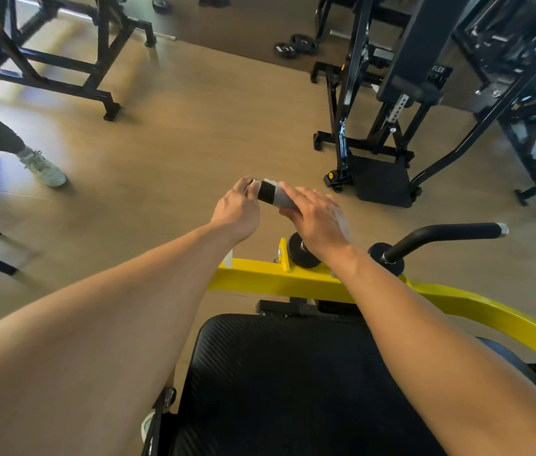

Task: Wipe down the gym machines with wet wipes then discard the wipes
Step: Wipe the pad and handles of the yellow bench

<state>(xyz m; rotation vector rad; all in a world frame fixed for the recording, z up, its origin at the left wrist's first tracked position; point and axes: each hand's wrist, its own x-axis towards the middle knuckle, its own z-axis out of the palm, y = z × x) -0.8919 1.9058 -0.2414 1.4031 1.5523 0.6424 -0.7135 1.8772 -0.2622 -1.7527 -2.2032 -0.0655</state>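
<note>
Above the yellow steel frame [260, 274] of a gym machine with a black ribbed seat pad [276, 383], both bare hands meet at a black rubber handle grip [266, 191] with a pale wet wipe [282, 196] wrapped around it. The left hand [237, 209] has its fingers curled around the grip's far end, pinching it. The right hand [317, 213] lies over the wipe with its fingers stretched fairly straight, pressing the wipe against the grip from above; the wipe shows between the two hands and under the right palm. A second black curved handle [450, 233] juts out to the right, well apart from both hands. Another person's pale sneaker [44, 169] stands on the wooden floor [177, 126] at left.
</note>
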